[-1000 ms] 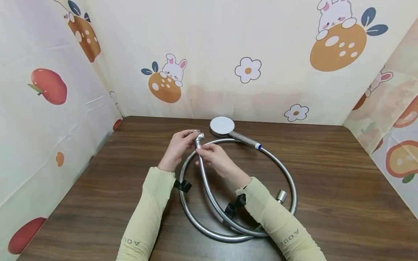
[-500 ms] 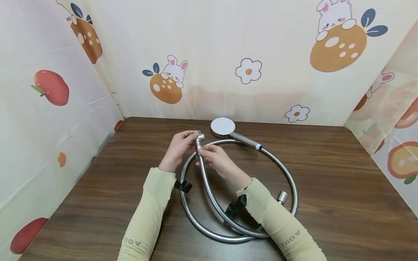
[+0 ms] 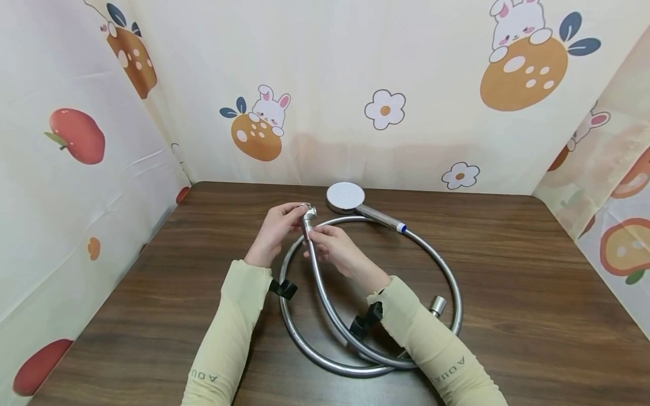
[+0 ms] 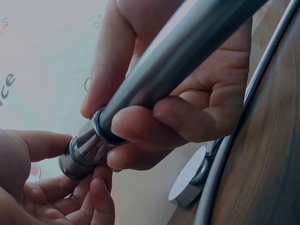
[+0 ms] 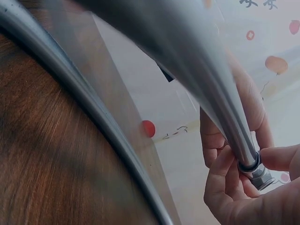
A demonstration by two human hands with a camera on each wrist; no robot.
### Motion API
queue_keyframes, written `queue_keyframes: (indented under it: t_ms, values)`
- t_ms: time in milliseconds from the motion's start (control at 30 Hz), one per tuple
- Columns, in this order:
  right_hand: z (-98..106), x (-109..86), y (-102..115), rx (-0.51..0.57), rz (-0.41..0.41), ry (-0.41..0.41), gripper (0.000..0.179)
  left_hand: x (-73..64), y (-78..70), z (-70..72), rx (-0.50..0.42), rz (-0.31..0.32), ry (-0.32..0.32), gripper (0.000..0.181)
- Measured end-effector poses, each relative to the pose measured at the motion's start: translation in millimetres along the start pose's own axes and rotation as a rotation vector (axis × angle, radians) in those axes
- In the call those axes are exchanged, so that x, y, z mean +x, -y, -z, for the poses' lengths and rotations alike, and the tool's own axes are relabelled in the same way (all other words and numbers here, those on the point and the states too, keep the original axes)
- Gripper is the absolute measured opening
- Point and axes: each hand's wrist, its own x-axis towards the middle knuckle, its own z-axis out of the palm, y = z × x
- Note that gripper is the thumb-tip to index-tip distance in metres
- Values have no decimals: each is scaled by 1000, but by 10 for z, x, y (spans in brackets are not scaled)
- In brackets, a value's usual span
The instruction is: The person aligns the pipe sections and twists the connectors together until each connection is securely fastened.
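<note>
Both hands work at one end of a grey metal shower hose (image 3: 329, 307). My left hand (image 3: 274, 232) pinches the chrome end fitting (image 4: 79, 157) between thumb and fingers. Just below it, my right hand (image 3: 344, 248) pinches the hose near its collar (image 5: 250, 164). This end is raised above the table, and the rest of the hose lies in loose loops. A chrome hand shower (image 3: 378, 214) rests behind the hands, its round pale face (image 3: 345, 195) upward. Its handle has a white and blue end.
Another chrome fitting (image 3: 438, 305) lies beside the right sleeve (image 3: 426, 338), which hides part of the loops. The wooden table (image 3: 533, 282) is bordered by patterned curtain (image 3: 325, 113) at the back and on both sides. Black wrist cameras (image 3: 367, 320) sit close to the hose.
Both hands keep their hold on the hose end, which tips very slightly to the left. The hose loops and hand shower stay in place; the view shifts slightly.
</note>
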Motion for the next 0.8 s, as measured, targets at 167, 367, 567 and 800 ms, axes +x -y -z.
queue_keyframes:
  t_ms: [167, 367, 567, 800]
  values:
    - [-1, 6, 3, -7, -5, -4, 22, 13, 0, 3, 0, -2, -1, 34]
    - [-8, 23, -7, -20, -17, -22, 18, 24, -1, 6, 20, 8, -5, 35]
    - [-8, 30, -12, -17, -12, -33, 16, 26, -6, 4, 3, 11, -8, 34]
    - [-14, 0, 22, -46, -15, -15, 18, 22, -4, 2, -8, 16, -13, 33]
